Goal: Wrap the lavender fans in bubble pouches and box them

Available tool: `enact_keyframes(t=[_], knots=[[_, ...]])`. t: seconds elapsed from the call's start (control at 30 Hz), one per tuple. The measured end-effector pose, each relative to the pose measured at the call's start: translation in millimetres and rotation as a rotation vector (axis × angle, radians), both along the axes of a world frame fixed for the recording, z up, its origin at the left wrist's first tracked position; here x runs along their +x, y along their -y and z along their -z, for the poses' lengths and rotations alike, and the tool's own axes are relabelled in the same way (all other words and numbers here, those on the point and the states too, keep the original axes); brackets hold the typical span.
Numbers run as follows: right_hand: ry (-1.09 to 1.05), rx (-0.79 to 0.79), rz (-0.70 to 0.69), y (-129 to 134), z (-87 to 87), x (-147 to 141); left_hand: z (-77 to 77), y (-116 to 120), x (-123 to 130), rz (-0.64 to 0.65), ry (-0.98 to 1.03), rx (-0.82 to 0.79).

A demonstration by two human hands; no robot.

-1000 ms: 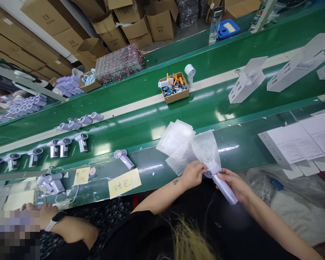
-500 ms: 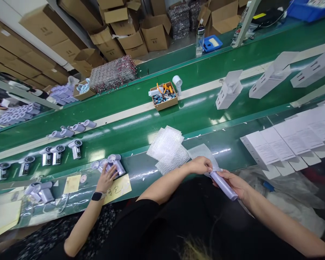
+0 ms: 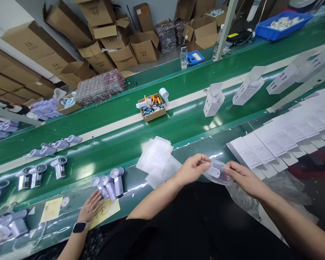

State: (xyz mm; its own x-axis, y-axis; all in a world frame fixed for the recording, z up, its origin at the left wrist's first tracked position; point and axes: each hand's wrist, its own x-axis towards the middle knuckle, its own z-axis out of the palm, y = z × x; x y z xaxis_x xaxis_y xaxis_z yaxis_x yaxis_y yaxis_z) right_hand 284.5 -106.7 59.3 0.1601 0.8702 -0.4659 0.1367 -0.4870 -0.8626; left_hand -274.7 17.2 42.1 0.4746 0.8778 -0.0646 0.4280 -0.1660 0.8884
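Both my hands hold a small lavender handheld fan wrapped in a clear bubble bag (image 3: 216,172) just in front of my body. My left hand (image 3: 193,168) pinches the bag's left end and my right hand (image 3: 243,178) grips its right end. A loose pile of bubble bags (image 3: 157,160) lies on the green bench to the left of my left hand.
A co-worker's hand (image 3: 90,206) with a watch rests by three lavender fans (image 3: 109,182). More fans (image 3: 40,173) ride the conveyor. A small cardboard box of tools (image 3: 151,107), white cartons (image 3: 213,99) and stacked flat cartons (image 3: 276,142) lie farther off.
The fan has gone fully into the bubble bag and turned level between my hands. The co-worker's hand pushed three fans together, then drew back. My view swung right.
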Motion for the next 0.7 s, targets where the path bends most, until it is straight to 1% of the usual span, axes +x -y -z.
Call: enact_keyframes(t=[0.03,0.07,0.1,0.13,0.17,0.2,0.23,0.27,0.3,0.33,0.37,0.4,0.43,0.47,0.5,0.53,0.57,0.6,0.63,0.67,0.7], knots=[[-0.087,0.035,0.013,-3,-0.8,-7,-0.7,1,-9,-0.052,0.039,0.006],[-0.19,0.063,0.026,-5,1.2,-14,-3.4,1,-16,-0.061,0.062,-0.04],[-0.295,0.085,0.051,-6,5.7,-21,-8.3,0,-21,-0.026,0.06,-0.149],[-0.395,0.096,0.098,-6,12.5,-26,-15.1,-2,-24,0.009,0.039,-0.305],[-0.479,0.099,0.18,-4,21.6,-28,-23.0,-5,-23,-0.001,-0.003,-0.498],[-0.535,0.096,0.309,1,32.5,-26,-31.2,-9,-19,-0.063,-0.059,-0.697],[-0.557,0.087,0.481,7,45.0,-19,-38.7,-12,-12,-0.166,-0.12,-0.875],[-0.547,0.066,0.68,15,58.7,-8,-44.7,-14,-5,-0.273,-0.173,-1.005],[-0.505,0.039,0.877,24,73.0,5,-48.6,-16,3,-0.351,-0.213,-1.079],[-0.462,-0.007,1.034,31,87.3,19,-50.4,-15,10,-0.361,-0.239,-1.094],[-0.432,-0.061,1.121,38,100.8,33,-50.1,-14,15,-0.306,-0.251,-1.056],[-0.425,-0.098,1.14,42,113.1,43,-48.5,-12,17,-0.222,-0.254,-0.991],[-0.419,-0.124,1.134,44,123.5,50,-46.2,-9,15,-0.143,-0.254,-0.927],[-0.413,-0.13,1.112,45,131.7,52,-44.1,-6,10,-0.096,-0.244,-0.846],[-0.397,-0.12,1.097,44,137.4,50,-43.2,-5,2,-0.105,-0.223,-0.742],[-0.367,-0.101,1.099,44,140.4,45,-43.8,-4,-8,-0.163,-0.201,-0.619],[-0.333,-0.08,1.114,45,140.9,36,-46.6,-5,-17,-0.256,-0.192,-0.494],[-0.304,-0.061,1.138,47,138.9,26,-51.4,-7,-24,-0.355,-0.206,-0.375],[-0.257,-0.038,1.153,50,134.7,15,-57.8,-9,-26,-0.442,-0.238,-0.277],[-0.168,-0.013,1.137,54,128.9,4,-65.2,-11,-19,-0.497,-0.279,-0.223],[-0.032,0.017,1.081,56,121.9,-6,-72.7,-12,-3,-0.51,-0.315,-0.213]])
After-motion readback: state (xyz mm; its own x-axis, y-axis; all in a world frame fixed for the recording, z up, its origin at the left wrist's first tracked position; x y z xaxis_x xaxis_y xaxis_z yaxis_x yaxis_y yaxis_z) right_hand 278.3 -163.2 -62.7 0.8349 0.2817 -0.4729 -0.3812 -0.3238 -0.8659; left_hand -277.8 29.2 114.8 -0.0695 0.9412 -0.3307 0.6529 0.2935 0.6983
